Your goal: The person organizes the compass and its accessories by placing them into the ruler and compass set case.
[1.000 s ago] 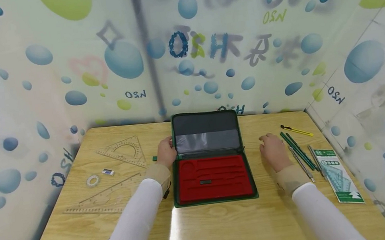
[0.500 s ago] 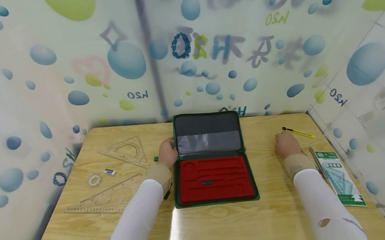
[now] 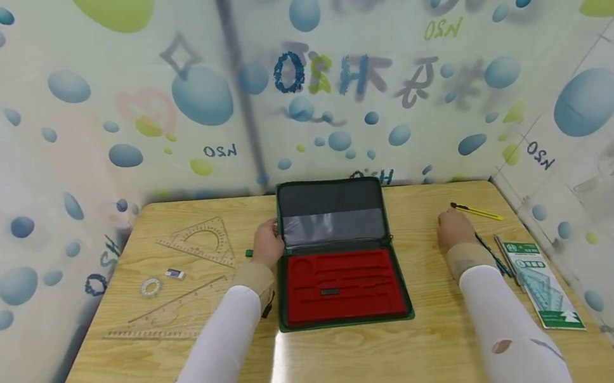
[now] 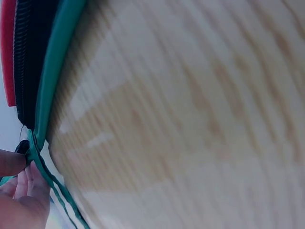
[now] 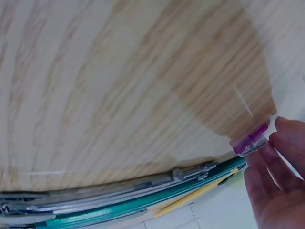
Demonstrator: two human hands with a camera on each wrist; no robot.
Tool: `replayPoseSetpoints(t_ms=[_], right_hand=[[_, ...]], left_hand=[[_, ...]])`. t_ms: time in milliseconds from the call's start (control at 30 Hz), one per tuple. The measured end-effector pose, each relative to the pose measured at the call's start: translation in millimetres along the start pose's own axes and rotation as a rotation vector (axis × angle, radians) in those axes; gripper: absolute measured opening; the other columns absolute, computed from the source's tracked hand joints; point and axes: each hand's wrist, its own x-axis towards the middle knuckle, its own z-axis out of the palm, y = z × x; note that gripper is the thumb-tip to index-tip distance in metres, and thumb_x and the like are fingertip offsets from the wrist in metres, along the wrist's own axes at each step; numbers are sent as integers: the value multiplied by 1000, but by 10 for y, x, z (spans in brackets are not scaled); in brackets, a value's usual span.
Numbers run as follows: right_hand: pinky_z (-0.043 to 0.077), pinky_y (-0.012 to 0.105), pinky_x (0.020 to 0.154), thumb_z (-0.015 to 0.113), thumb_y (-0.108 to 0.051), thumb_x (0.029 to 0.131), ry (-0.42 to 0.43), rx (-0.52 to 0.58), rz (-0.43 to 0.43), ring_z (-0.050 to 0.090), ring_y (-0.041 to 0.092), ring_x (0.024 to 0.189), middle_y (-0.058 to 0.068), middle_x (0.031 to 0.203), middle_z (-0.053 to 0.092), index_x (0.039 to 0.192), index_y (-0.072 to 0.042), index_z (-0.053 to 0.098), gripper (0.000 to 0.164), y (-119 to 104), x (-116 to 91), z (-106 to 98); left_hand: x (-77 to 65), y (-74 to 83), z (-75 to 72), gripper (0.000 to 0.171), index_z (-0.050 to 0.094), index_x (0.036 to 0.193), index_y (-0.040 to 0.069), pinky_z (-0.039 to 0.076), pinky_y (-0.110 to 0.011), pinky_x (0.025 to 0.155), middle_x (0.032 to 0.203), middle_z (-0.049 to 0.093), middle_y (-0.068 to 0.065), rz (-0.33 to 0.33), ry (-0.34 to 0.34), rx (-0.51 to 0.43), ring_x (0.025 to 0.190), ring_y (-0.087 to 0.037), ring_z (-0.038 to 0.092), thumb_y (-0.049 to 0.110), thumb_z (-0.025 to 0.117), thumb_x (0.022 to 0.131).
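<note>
A green zip case (image 3: 348, 321) lies unfolded in the middle of the table, its red moulded tray (image 3: 345, 266) facing up and holding a small dark piece (image 3: 329, 291). My left hand (image 3: 267, 245) pinches the case's left edge near the fold, thumb and fingers around the green trim (image 4: 40, 157). Over on the right, my right hand (image 3: 455, 229) is above the green pencils (image 3: 489, 250) and beside the compass (image 5: 177, 175). Between its thumb and fingers it pinches a small purple and clear plastic piece (image 5: 249, 140), seen only in the right wrist view.
Clear set squares (image 3: 198, 243), a roll of tape (image 3: 150, 288) and an eraser (image 3: 175, 274) lie left of the case. A yellow utility knife (image 3: 477, 211) and a green-and-white ruler packet (image 3: 543, 284) lie by the table's right edge. A wall rises behind the table (image 3: 358, 370).
My right hand has moved to the right, from beside the pencils to over them near the utility knife, and has since stayed almost still. My left hand keeps its grip on the case.
</note>
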Motion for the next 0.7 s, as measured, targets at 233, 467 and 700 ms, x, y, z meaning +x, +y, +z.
replayPoseSetpoints(t_ms=[233, 467, 700], right_hand=[[47, 54, 77, 46, 1, 92, 12, -14, 33, 56, 44, 87, 30, 96, 55, 99, 13, 61, 21, -73, -15, -18], [50, 53, 69, 52, -4, 86, -22, 1, 128, 58, 44, 83, 31, 92, 57, 94, 13, 61, 21, -113, -11, -79], [51, 52, 61, 49, -5, 89, -33, -2, 191, 61, 41, 77, 29, 88, 61, 93, 12, 63, 23, -106, -16, -96]], left_hand=[[-11, 9, -3, 45, 48, 130, -8, 48, -41, 84, 104, 58, -22, 10, 10, 4, 98, -32, 55, -9, 46, 85], [-14, 14, -5, 44, 48, 130, -7, 47, -41, 84, 105, 58, -22, 11, 16, 12, 99, -33, 55, -9, 47, 86], [-17, 17, -14, 45, 48, 130, -8, 48, -41, 84, 105, 57, -22, 11, 6, 14, 99, -32, 55, -9, 46, 85]])
